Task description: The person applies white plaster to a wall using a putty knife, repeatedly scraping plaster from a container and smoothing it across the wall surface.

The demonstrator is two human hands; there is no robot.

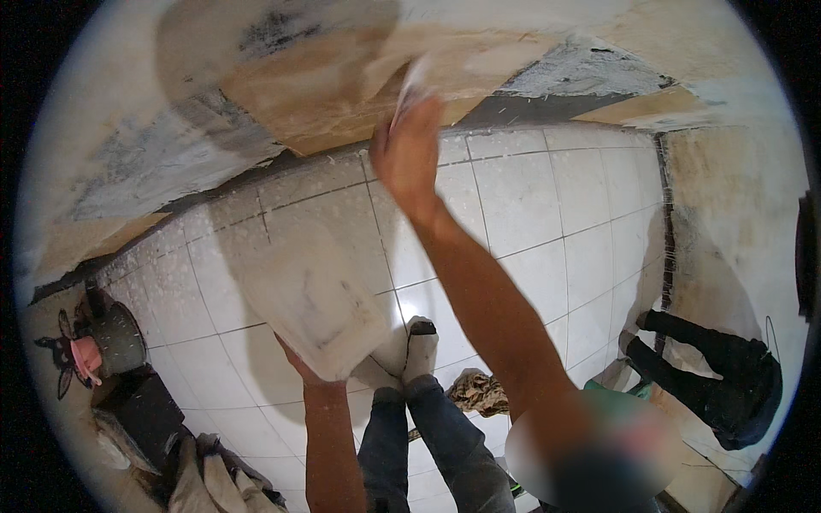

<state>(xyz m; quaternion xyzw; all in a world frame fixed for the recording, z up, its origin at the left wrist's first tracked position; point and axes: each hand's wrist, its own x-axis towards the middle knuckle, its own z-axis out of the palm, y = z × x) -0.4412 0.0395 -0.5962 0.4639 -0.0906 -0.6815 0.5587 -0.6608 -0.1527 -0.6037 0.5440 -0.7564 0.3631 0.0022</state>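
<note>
My right hand reaches up to the wall and is closed round a thin, flat, pale blade-like tool. Motion smears the tool, so its exact kind is unclear. The tool is at or close to a tan patch of the wall; contact cannot be made out. Lower down, my left hand grips a whitish rectangular tray by its near side, with most of the fingers hidden under it. Grey smears mark the tray, and its far part is blurred. Grey, rough patches show elsewhere on the wall.
White floor tiles with pale specks run along the wall's foot. To the left stand a dark pot-like container, a pink item and a dark box. Dark trousers hang at the right. A patterned cloth lies near my feet.
</note>
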